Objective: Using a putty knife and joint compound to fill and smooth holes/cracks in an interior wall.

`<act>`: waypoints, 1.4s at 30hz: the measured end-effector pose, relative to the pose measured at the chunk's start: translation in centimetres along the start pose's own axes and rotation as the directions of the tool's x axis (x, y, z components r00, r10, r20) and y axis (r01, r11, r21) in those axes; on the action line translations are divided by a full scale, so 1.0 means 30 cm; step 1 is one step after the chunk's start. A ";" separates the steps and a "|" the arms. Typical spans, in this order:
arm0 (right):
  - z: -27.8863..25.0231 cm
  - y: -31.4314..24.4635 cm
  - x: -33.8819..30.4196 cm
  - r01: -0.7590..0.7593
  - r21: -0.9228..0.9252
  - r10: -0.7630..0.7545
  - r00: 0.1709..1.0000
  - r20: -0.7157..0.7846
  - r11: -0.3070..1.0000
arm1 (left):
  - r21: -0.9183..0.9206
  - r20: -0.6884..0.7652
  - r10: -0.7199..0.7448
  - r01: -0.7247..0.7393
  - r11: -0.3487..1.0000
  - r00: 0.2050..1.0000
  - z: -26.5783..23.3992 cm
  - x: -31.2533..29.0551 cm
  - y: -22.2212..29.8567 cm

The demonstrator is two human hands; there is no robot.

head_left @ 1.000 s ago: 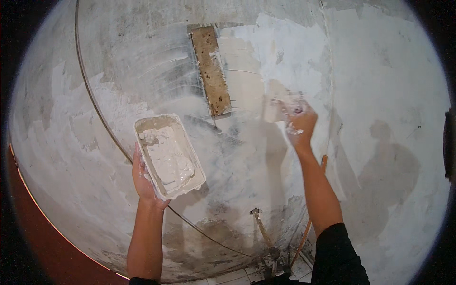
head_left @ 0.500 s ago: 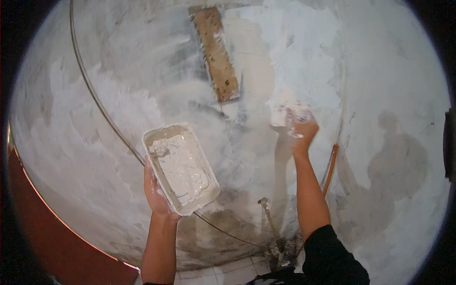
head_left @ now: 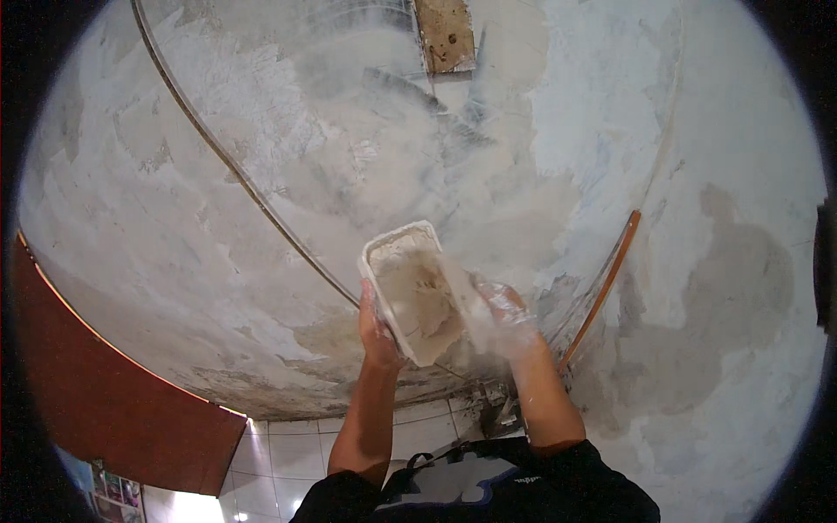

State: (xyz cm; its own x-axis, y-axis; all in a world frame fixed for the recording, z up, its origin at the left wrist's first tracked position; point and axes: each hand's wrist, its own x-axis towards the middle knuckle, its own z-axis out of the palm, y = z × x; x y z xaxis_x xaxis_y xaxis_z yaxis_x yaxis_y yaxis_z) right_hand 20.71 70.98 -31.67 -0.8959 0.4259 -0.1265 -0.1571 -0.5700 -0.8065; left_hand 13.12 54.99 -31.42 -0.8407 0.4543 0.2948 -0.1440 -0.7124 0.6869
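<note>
My left hand (head_left: 377, 329) is closed around the left side of an oblong, off-white tub (head_left: 370, 268) smeared with filler, holding it tilted in front of the wall. Pale, wet filler (head_left: 417, 301) lies inside. At the tub's right rim is a broad putty knife (head_left: 468, 305), coated in filler and blurred by motion. My right hand (head_left: 507, 315), spattered white, is closed on it. The blade's lower end is too smeared to tell whether it touches the filler.
The patchy grey-white wall (head_left: 488, 192) spreads ahead, with a brown board (head_left: 446, 37) set into it at the top. A dark cable (head_left: 235, 170) runs down the left. An orange-brown strip (head_left: 602, 292) slants at right. White floor tiles (head_left: 292, 449) and a red-brown panel (head_left: 113, 375) lie below left.
My right hand has come down off the wall to the tub with the putty knife. My left hand has moved the tub rightward. The view has tilted lower, showing more floor.
</note>
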 end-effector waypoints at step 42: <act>-0.088 0.422 0.249 0.007 0.189 -0.030 0.992 0.119 0.982 | 0.128 -0.254 -0.048 0.083 0.988 0.966 -0.333 -0.148 -0.257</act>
State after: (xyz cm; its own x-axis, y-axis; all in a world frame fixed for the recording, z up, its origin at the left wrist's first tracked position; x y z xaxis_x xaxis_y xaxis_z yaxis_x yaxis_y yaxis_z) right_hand 13.12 68.81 -44.33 -0.9338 0.3562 -0.0331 -0.2388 -0.6893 -0.6840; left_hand 12.73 53.11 -44.66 -0.9378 0.3370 0.0829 -0.1452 -0.5980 0.7882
